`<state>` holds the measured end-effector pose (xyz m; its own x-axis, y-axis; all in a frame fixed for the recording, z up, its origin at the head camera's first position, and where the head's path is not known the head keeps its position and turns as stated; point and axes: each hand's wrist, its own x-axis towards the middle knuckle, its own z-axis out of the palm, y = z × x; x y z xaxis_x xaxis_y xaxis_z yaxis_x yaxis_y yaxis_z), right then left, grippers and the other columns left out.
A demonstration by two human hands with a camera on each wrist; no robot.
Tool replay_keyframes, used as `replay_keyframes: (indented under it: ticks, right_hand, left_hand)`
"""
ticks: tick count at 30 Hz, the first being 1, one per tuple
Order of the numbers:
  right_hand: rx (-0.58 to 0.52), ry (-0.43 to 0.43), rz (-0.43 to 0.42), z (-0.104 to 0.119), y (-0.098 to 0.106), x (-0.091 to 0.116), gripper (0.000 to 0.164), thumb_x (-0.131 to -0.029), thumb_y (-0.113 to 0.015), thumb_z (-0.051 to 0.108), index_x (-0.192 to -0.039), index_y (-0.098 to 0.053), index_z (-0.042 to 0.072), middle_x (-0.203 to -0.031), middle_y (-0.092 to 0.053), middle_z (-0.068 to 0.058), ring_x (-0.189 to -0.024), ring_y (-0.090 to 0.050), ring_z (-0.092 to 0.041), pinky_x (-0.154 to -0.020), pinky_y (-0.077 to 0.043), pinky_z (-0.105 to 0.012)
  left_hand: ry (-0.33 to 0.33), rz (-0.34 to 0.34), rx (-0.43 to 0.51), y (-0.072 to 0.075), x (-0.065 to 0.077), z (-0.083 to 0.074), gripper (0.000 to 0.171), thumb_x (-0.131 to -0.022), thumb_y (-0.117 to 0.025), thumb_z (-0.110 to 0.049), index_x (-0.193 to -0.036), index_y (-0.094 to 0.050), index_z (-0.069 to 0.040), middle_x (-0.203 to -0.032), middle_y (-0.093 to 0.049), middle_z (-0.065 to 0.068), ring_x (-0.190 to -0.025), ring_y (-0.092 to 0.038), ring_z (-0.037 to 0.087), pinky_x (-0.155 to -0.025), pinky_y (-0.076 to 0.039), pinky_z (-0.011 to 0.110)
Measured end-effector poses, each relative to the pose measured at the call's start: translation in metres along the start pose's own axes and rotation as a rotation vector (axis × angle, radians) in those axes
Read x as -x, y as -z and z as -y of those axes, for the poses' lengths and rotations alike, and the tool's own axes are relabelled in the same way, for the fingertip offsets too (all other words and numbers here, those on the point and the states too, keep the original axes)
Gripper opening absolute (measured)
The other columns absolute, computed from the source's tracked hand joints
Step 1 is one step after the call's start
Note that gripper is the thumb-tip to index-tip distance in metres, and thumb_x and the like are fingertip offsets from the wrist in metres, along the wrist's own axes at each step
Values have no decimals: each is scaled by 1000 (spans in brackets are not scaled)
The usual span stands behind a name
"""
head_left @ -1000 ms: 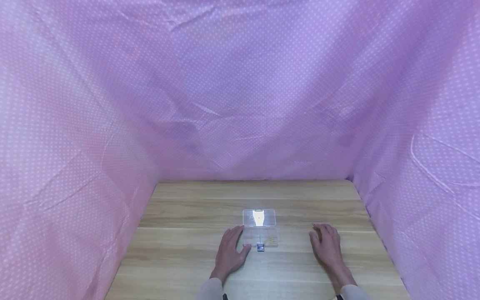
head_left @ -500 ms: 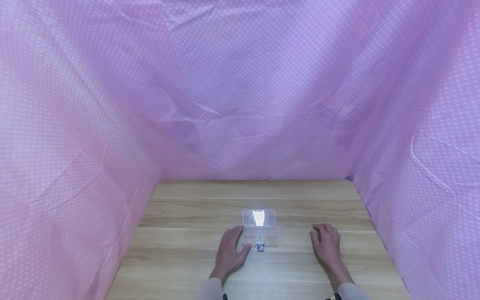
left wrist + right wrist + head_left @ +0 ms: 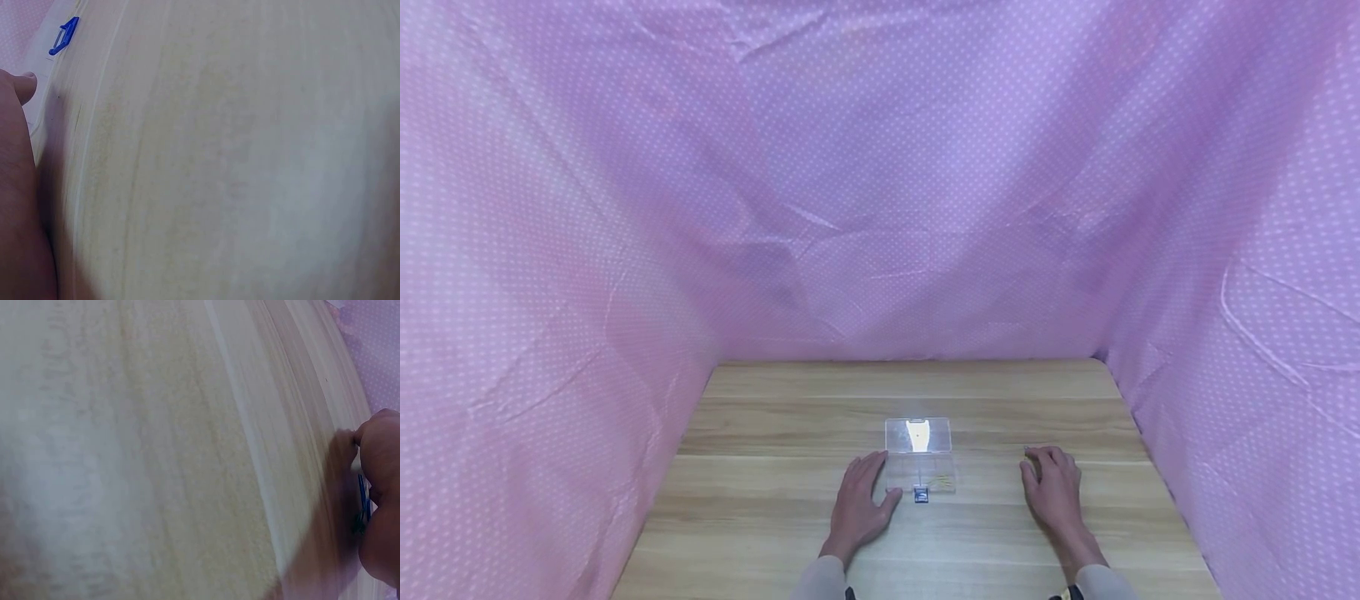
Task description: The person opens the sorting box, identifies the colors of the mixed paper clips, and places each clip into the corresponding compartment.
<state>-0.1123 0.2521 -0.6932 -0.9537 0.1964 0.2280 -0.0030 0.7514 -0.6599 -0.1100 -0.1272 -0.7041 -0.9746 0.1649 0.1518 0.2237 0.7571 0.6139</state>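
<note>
Two hands at work at a wood-grain table (image 3: 760, 475). A clear plastic box (image 3: 901, 473) lies near the middle, its transparent lid (image 3: 896, 437) laid back on the far side and bearing a bright reflection. A divider parts the interior; slender yellow pieces (image 3: 942, 482) occupy the right-hand part. A blue latch (image 3: 921, 495) projects from the near edge. The left hand (image 3: 859, 508) holds the box's left end between thumb, at the near corner, and fingertips, at the far corner. The right hand (image 3: 1054, 492), well apart from the box, rests low with fingers bent and thumb near the forefinger; a thin blue object (image 3: 363, 495) shows between them, but whether it is gripped cannot be told. Polka-dotted pink-violet fabric (image 3: 880, 167) encloses the table.
</note>
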Motion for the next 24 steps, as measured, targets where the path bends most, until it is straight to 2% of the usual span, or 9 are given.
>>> replay_keyframes:
  ticks: [8, 18, 24]
  right_hand:
    - [-20, -2, -8, 0, 1, 0, 29, -101, -79, 6, -128, -74, -4, -127, -74, -28, -126, -60, -50, -118, -42, -67]
    - [-45, 30, -80, 3, 0, 0, 26, -94, -80, -4, -120, -77, -3, -105, -80, -21, -113, -67, -46, -110, -43, -56]
    - [-45, 17, -81, 3, 0, 0, 22, -94, -79, -5, -115, -78, -3, -102, -82, -21, -114, -68, -47, -110, -43, -56]
  left_hand:
    - [-26, -20, -10, 0, 0, 0, 71, -101, -77, -48, -162, -60, -17, -165, -65, 11, -157, -59, 37, -143, -35, 58]
    - [-12, -6, -6, 2, 0, -1, 72, -101, -77, -50, -164, -59, -19, -167, -64, 9, -159, -57, 34, -144, -32, 57]
    - [10, 12, 6, 2, 1, -1, 73, -101, -76, -50, -165, -57, -20, -169, -61, 8, -162, -54, 33, -146, -28, 54]
